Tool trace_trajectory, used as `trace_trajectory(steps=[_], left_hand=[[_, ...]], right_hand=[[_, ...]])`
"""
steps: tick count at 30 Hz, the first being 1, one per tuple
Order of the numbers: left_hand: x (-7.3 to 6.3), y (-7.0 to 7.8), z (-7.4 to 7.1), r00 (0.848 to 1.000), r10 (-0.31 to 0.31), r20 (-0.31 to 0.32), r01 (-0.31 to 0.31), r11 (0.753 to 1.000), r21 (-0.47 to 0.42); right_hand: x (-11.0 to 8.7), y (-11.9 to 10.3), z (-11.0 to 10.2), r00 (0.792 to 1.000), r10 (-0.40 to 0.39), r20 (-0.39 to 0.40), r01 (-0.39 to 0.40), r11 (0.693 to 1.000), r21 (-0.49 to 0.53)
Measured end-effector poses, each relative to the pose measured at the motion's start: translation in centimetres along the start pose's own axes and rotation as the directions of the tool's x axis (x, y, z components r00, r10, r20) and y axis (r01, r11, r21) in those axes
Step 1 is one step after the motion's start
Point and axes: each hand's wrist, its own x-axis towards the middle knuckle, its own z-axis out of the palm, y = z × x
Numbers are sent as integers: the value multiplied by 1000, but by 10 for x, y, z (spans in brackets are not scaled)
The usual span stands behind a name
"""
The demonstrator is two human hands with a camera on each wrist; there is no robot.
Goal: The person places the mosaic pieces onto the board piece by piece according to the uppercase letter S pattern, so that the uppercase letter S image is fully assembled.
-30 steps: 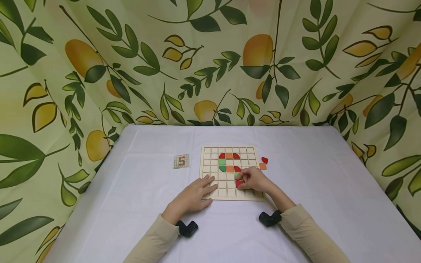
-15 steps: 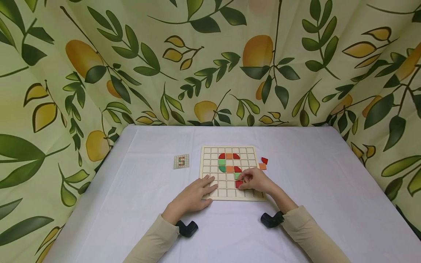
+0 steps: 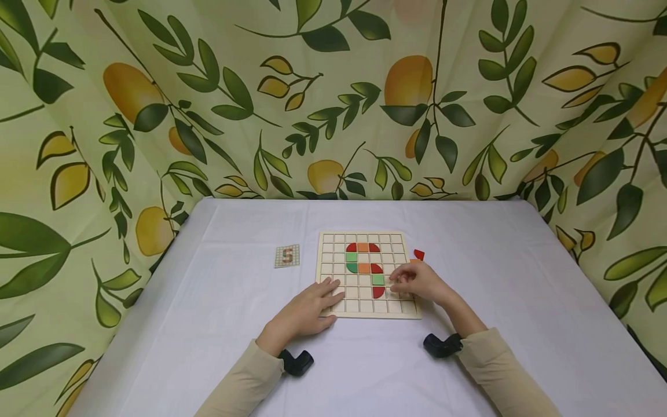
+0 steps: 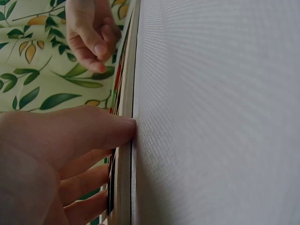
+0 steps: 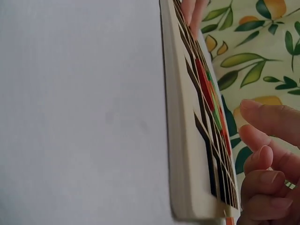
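Observation:
On the white tabletop lies a square wooden grid board (image 3: 361, 307) with red, orange and green tiles set in an S-shaped run. My left hand (image 3: 307, 307) rests with spread fingers on the board's lower left corner, its thumb at the near edge in the left wrist view. Over the board's right side is my right hand (image 3: 419, 282), holding nothing, thumb and forefinger apart in the right wrist view. Just left of its fingertips sit a light green square tile (image 3: 377, 280) and a red rounded tile (image 3: 378, 292), both in their cells.
A loose red tile (image 3: 419, 253) lies beyond the board's right edge. Beside it an orange tile (image 3: 415, 260) is partly hidden by the right hand. Left of the board lies a small pattern card (image 3: 288, 255) showing an S. A leaf-print curtain (image 3: 333, 104) stands behind the table.
My right hand has let go of the red rounded tile and moved right, uncovering it and the light green tile. The left hand has stayed in place.

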Motion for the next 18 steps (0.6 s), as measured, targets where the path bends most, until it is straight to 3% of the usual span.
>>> trace_trajectory(steps=[18], left_hand=[[0, 1, 0, 1000, 9, -11, -9, 1000, 3]], right_hand=[[-6, 18, -28, 994, 87, -71, -83, 995, 53]])
